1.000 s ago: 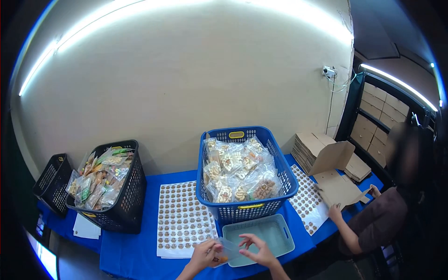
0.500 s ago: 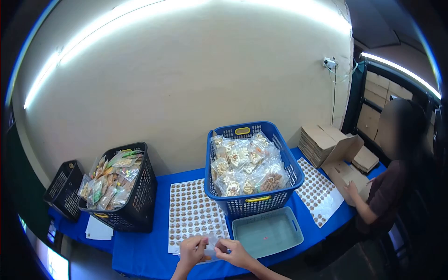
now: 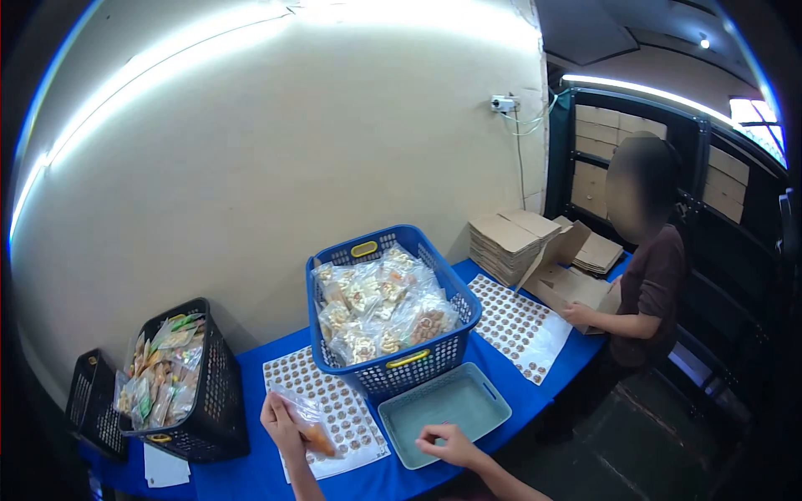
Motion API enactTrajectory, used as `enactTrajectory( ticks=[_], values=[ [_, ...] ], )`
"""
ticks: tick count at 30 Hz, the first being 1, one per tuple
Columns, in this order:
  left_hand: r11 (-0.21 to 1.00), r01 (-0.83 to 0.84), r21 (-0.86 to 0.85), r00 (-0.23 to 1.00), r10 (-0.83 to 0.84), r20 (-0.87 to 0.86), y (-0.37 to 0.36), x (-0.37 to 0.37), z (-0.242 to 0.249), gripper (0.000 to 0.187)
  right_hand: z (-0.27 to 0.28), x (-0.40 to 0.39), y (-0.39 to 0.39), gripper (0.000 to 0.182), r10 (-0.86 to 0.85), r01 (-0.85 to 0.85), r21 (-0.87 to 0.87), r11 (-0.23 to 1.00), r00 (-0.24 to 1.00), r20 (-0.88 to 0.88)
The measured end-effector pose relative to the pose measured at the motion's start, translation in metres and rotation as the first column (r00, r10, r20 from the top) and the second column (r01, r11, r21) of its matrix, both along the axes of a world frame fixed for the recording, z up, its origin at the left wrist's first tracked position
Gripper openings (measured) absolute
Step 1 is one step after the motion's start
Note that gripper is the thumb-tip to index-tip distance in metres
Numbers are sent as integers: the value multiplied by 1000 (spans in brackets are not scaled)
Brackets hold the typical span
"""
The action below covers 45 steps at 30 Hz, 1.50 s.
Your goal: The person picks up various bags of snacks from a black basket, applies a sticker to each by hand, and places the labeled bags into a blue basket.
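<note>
My left hand (image 3: 282, 424) is closed on the upper edge of a clear plastic bag (image 3: 316, 432) with orange-brown contents at its bottom. The bag hangs tilted over a white sheet of round brown stickers (image 3: 351, 409). Above the front of a shallow grey-green tray (image 3: 493, 415) is my right hand (image 3: 449, 444), its fingers curled together; whether anything small is pinched there cannot be made out. Behind the tray, a blue basket (image 3: 393, 376) is filled with clear bags of pale and brown pieces (image 3: 380, 301).
A black basket (image 3: 219, 409) of filled packets and a smaller black basket (image 3: 83, 409) stand at left, near white papers (image 3: 165, 468). Another sticker sheet (image 3: 526, 334) and stacked flat cardboard (image 3: 505, 238) lie at right. A co-worker (image 3: 652, 284) handles an open cardboard box (image 3: 576, 288).
My hands have moved apart: the left has gone left with the bag, the right has let go of it and moved over the tray. The view has turned right.
</note>
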<state>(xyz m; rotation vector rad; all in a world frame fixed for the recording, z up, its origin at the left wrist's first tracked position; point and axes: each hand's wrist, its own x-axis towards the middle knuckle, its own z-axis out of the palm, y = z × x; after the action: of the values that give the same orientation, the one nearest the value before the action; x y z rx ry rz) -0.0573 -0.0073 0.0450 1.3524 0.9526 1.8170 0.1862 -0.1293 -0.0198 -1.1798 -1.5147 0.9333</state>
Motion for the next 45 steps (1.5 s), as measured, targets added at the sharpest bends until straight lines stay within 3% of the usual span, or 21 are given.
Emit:
enactTrajectory(
  ticks=[1,2,4,5,7,8,9,11,12,13,16,20,21,24,26,28,29,32,36,37,45],
  values=[
    [997,51,-52,999,-52,-17,3,2,-3,33,-4,8,-6,14,-52,51,-60,997,999,-9],
    [989,98,-108,995,-101,-25,3,7,-8,32,-4,13,-10,18,-88,88,53,995,996,-2],
    [880,274,-388,961,-264,80,-13,41,-5,28,24,15,-18,31,-149,142,272,952,989,6],
    [822,308,-478,933,-359,-15,-16,53,-18,27,42,14,-22,47,-193,127,341,931,967,168],
    [630,541,-557,690,-711,-134,-22,80,-31,29,76,5,-33,48,-308,138,457,879,895,323],
    [523,659,-540,573,-815,-91,-26,95,-48,28,84,3,-35,45,-365,119,511,851,835,412],
    [419,730,-539,495,-869,-5,-35,111,-52,30,82,6,-35,39,-304,70,499,864,862,406],
    [249,809,-533,256,-965,-62,-34,121,-59,34,66,13,-36,26,-189,-26,484,875,901,391],
    [193,832,-520,160,-981,-109,-34,126,-54,36,58,16,-38,21,-223,45,436,899,904,366],
    [281,821,-497,186,-955,-231,-29,124,-54,36,48,19,-41,16,-257,117,381,917,905,340],
    [652,684,-328,449,-730,-515,-14,111,-46,35,32,29,-45,10,-389,317,289,903,888,244],
    [589,756,-287,296,-698,-652,-43,101,-36,31,27,26,-40,11,-430,404,179,897,892,142],
    [597,773,-213,350,-682,-642,-54,107,-44,20,29,20,-36,11,-420,399,172,901,902,106],
    [711,666,-225,500,-650,-572,-53,99,-63,11,36,5,-22,13,-346,342,172,924,938,-9],
    [884,465,-40,627,-361,-690,-55,89,-53,11,22,-6,-13,13,-290,299,101,949,952,-95],
    [922,387,21,720,-289,-631,-54,76,-49,13,18,-22,-6,14,-236,250,81,965,960,-151],
    [948,308,84,782,-203,-589,-54,70,-49,16,24,-33,-5,15,-238,244,154,957,970,-56],
    [992,106,74,831,-48,-554,-56,41,-33,17,14,-61,0,17,-135,154,155,976,982,-129],
    [961,-97,260,814,227,-535,-62,15,-24,17,23,-82,1,15,54,-30,134,991,983,-176],
    [960,-172,220,804,266,-532,-65,8,-22,16,24,-87,2,14,86,-65,138,988,984,-156],
    [881,-318,351,720,465,-515,-52,-26,-28,18,16,-112,27,10,248,-257,191,947,966,68]
  ],
)
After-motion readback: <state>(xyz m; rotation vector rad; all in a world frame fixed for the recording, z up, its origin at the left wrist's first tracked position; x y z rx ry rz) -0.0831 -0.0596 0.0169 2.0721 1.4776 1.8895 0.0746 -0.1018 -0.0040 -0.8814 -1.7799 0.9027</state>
